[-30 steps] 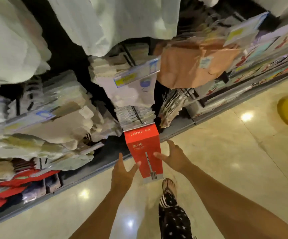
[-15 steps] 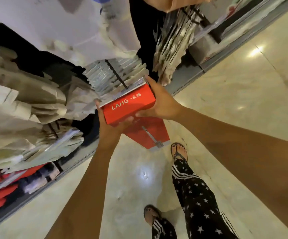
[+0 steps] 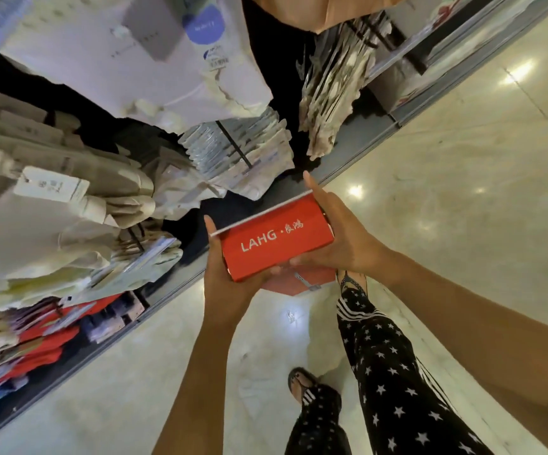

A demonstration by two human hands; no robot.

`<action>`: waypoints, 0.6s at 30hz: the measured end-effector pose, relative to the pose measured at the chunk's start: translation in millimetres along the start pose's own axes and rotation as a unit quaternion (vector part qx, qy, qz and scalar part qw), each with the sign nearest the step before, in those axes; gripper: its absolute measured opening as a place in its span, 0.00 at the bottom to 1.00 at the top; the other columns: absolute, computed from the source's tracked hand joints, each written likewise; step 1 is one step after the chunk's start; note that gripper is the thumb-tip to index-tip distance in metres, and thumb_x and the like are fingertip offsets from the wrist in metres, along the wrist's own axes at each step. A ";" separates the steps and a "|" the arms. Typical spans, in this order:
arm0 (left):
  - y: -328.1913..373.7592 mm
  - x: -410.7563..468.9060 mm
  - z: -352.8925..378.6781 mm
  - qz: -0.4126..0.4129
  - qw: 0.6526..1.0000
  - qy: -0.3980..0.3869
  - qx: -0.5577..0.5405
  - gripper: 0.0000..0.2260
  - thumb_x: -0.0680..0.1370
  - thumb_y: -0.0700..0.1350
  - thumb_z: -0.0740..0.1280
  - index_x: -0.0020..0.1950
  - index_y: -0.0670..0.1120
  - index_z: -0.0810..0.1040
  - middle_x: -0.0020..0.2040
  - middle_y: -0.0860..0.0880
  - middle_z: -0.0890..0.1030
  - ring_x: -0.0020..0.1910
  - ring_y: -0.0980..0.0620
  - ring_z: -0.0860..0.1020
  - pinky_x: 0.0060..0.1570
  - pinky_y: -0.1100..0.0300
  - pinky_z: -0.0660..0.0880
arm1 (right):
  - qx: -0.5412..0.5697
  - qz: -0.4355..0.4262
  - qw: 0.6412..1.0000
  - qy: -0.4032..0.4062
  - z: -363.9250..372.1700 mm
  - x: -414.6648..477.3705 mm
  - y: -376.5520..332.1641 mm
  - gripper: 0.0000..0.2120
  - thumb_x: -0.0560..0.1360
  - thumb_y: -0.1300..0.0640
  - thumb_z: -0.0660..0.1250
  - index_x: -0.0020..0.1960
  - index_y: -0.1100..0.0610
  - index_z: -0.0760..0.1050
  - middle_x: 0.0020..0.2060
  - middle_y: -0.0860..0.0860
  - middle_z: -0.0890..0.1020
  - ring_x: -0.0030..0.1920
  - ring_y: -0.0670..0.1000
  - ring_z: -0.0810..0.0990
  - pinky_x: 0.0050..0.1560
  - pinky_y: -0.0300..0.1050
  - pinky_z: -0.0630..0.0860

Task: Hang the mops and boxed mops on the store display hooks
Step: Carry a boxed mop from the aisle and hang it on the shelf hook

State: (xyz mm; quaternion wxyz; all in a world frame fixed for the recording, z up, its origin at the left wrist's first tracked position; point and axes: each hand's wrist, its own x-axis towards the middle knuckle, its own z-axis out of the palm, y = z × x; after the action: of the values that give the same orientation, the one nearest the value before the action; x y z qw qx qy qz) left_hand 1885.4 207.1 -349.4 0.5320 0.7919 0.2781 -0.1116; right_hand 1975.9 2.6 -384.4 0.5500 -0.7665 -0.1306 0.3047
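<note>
A red mop box (image 3: pixel 275 239) with white "LAHG" lettering is held between both hands, its top end facing me, a little out from the display. My left hand (image 3: pixel 229 274) grips its left side and underside. My right hand (image 3: pixel 341 238) clasps its right side. The box's long body (image 3: pixel 298 282) points down toward the floor, mostly hidden behind the hands. Just beyond the box, a black display hook (image 3: pixel 233 144) carries a row of packaged white mop goods (image 3: pixel 239 152).
Packed hooks of cream and white mop heads (image 3: pixel 55 205) fill the left. Red packages (image 3: pixel 46 336) sit low on the rack. A shelf base edge (image 3: pixel 174 290) runs diagonally along the shiny tiled floor (image 3: pixel 446 192). My star-patterned legs and sandals (image 3: pixel 302 385) stand below.
Both hands closed on the red box at the hook, then drew it down and out from the row of hanging packs. The view tilted downward toward the floor.
</note>
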 end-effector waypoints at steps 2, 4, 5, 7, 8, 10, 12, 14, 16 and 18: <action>19.1 -20.0 -7.3 0.008 1.000 -0.002 0.009 0.58 0.58 0.59 0.79 0.80 0.50 0.50 0.57 0.57 0.80 0.52 0.61 0.80 0.51 0.58 0.81 | 0.001 -0.020 1.000 0.023 -1.1 -19.7 -14.8 0.60 0.60 0.32 0.76 0.79 0.40 0.40 0.64 0.53 0.69 0.65 0.51 0.70 0.66 0.55 0.72; 39.5 -41.4 -14.6 0.027 0.999 -0.009 0.028 0.58 0.58 0.61 0.78 0.80 0.53 0.48 0.57 0.59 0.78 0.53 0.63 0.79 0.48 0.66 0.79 | 0.006 -0.023 0.999 0.038 -3.4 -40.4 -33.0 0.60 0.60 0.31 0.75 0.79 0.42 0.40 0.63 0.54 0.69 0.63 0.52 0.71 0.64 0.56 0.73; 49.9 -51.2 -19.1 0.038 0.999 -0.015 0.034 0.58 0.58 0.62 0.77 0.80 0.55 0.47 0.58 0.60 0.77 0.54 0.64 0.78 0.47 0.70 0.77 | 0.007 -0.029 0.998 0.049 -5.0 -51.9 -43.2 0.59 0.60 0.31 0.74 0.79 0.42 0.41 0.62 0.55 0.70 0.62 0.53 0.71 0.63 0.56 0.73; 69.8 -66.8 -29.8 0.062 0.996 -0.037 0.054 0.59 0.57 0.66 0.77 0.79 0.59 0.46 0.60 0.63 0.75 0.56 0.64 0.77 0.49 0.70 0.76 | 0.016 -0.050 0.996 0.077 -8.7 -76.1 -63.2 0.58 0.61 0.29 0.73 0.78 0.42 0.43 0.61 0.58 0.70 0.61 0.53 0.72 0.63 0.53 0.73; 79.7 -72.9 -34.8 0.073 0.994 -0.051 0.063 0.59 0.56 0.68 0.77 0.79 0.60 0.47 0.60 0.62 0.75 0.57 0.64 0.77 0.50 0.68 0.77 | 0.023 -0.052 0.994 0.093 -10.1 -87.8 -73.0 0.58 0.61 0.28 0.72 0.78 0.41 0.42 0.61 0.57 0.71 0.61 0.52 0.73 0.63 0.50 0.73; 99.4 -82.6 -43.1 0.084 0.991 -0.079 0.064 0.60 0.55 0.68 0.77 0.79 0.58 0.50 0.61 0.61 0.76 0.56 0.65 0.78 0.51 0.66 0.79 | 0.019 -0.049 0.990 0.128 -11.8 -108.5 -92.3 0.58 0.60 0.26 0.70 0.77 0.38 0.38 0.58 0.54 0.72 0.60 0.49 0.73 0.62 0.43 0.71; 120.2 -93.3 -48.4 0.103 0.986 -0.112 0.061 0.54 0.55 0.67 0.77 0.76 0.65 0.54 0.57 0.63 0.78 0.54 0.66 0.78 0.50 0.66 0.79 | 0.008 -0.044 0.983 0.179 -11.4 -129.8 -110.8 0.57 0.59 0.24 0.68 0.75 0.32 0.35 0.58 0.52 0.72 0.59 0.50 0.73 0.61 0.46 0.73; 137.9 -105.5 -53.6 0.149 0.976 -0.141 0.073 0.48 0.56 0.65 0.78 0.68 0.78 0.52 0.54 0.66 0.79 0.53 0.66 0.79 0.49 0.67 0.78 | 0.008 -0.045 0.971 0.234 -9.1 -154.2 -130.0 0.55 0.58 0.24 0.69 0.73 0.28 0.37 0.59 0.53 0.72 0.59 0.52 0.74 0.60 0.54 0.76; 149.0 -118.6 -57.2 0.186 0.964 -0.173 0.082 0.50 0.57 0.62 0.79 0.67 0.79 0.48 0.53 0.70 0.78 0.55 0.67 0.78 0.52 0.67 0.77 | 0.004 -0.049 0.958 0.283 -2.9 -181.3 -144.0 0.54 0.59 0.26 0.71 0.74 0.28 0.41 0.59 0.54 0.73 0.59 0.53 0.75 0.57 0.59 0.76; 155.1 -130.5 -58.7 0.201 0.954 -0.207 0.083 0.50 0.57 0.59 0.81 0.65 0.81 0.51 0.54 0.65 0.79 0.55 0.64 0.79 0.55 0.58 0.79 | -0.005 -0.040 0.941 0.335 6.9 -209.8 -154.5 0.53 0.59 0.26 0.71 0.74 0.28 0.42 0.58 0.56 0.74 0.57 0.55 0.76 0.55 0.61 0.77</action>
State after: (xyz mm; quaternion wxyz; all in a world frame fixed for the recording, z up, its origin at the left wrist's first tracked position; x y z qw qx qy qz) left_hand 1858.1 174.9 -142.6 0.5217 0.8323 -0.0134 -0.1868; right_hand 1828.8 -48.7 -175.4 0.5696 -0.8213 0.0292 0.0070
